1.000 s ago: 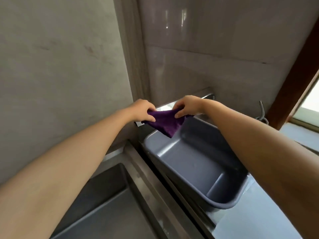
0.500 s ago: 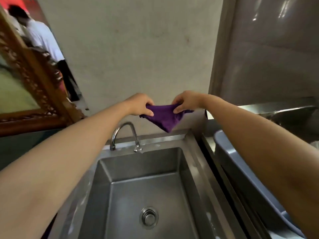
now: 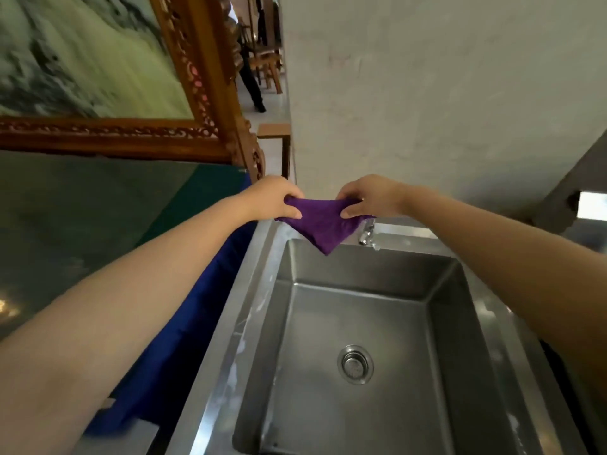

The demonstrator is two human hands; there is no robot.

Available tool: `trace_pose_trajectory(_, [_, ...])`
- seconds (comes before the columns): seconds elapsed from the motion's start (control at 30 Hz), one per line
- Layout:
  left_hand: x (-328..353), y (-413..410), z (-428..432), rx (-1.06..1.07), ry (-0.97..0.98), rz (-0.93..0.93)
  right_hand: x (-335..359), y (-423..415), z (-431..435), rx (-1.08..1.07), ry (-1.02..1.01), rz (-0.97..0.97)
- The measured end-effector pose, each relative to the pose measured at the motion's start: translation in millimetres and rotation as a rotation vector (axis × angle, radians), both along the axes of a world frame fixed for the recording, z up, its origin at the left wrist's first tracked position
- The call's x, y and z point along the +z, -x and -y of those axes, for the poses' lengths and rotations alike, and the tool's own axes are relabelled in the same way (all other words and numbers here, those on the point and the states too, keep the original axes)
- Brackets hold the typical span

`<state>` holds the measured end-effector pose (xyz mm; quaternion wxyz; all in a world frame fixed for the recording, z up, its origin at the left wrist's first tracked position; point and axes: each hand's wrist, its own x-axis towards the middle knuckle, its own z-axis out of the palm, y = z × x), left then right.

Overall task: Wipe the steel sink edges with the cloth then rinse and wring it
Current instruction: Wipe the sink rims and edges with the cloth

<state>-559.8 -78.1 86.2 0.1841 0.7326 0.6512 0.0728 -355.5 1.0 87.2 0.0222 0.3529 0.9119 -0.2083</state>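
Head view shows the left hand (image 3: 274, 200) and right hand (image 3: 368, 197), fingers pinched on the folded purple cloth (image 3: 323, 226), holding it above the back left corner of the rectangular steel sink (image 3: 249, 303); the basin below is open; compared with half a second ago, the sink sits more to the right, and the chrome tap (image 3: 368, 234) is now partly hidden behind the cloth.

Brushed steel sink (image 3: 249, 300), purple cloth (image 3: 323, 224)
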Motion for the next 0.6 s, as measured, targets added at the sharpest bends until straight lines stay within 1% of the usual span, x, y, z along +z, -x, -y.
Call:
trace_pose_trajectory(0.1, [-34.1, 35.2, 5.4, 0.038, 0.020, 0.054, -35.6, 39.1, 8.4, 0.010, -0.014, 0.016])
trace_pose_trajectory(0.23, [-86.6, 78.3, 5.9, 0.130, 0.026, 0.113, -92.2, 84.0, 22.0, -0.026, -0.027, -0.015])
trace_pose_trajectory(0.3, [-114.8, 92.4, 8.6, 0.193, 0.019, 0.163, -125.6, 103.1, 31.3, -0.138, 0.022, -0.090])
trace_pose_trajectory(0.37, [-145.3, 101.0, 13.1, 0.259, 0.024, 0.215, -161.3, 118.2, 43.5, -0.333, 0.158, -0.229])
trace_pose_trajectory(0.43, [-174.1, 106.3, 17.2, 0.292, 0.043, 0.225, -192.8, 129.5, 56.1, -0.504, 0.301, -0.302])
trace_pose_trajectory(0.5, [-197.6, 110.2, 20.1, 0.308, 0.072, 0.227, -216.7, 137.6, 63.7, -0.580, 0.383, -0.311])
trace_pose_trajectory(0.6, [-221.4, 113.2, 20.2, 0.345, 0.105, 0.234, -238.3, 145.7, 58.7, -0.615, 0.370, -0.325])
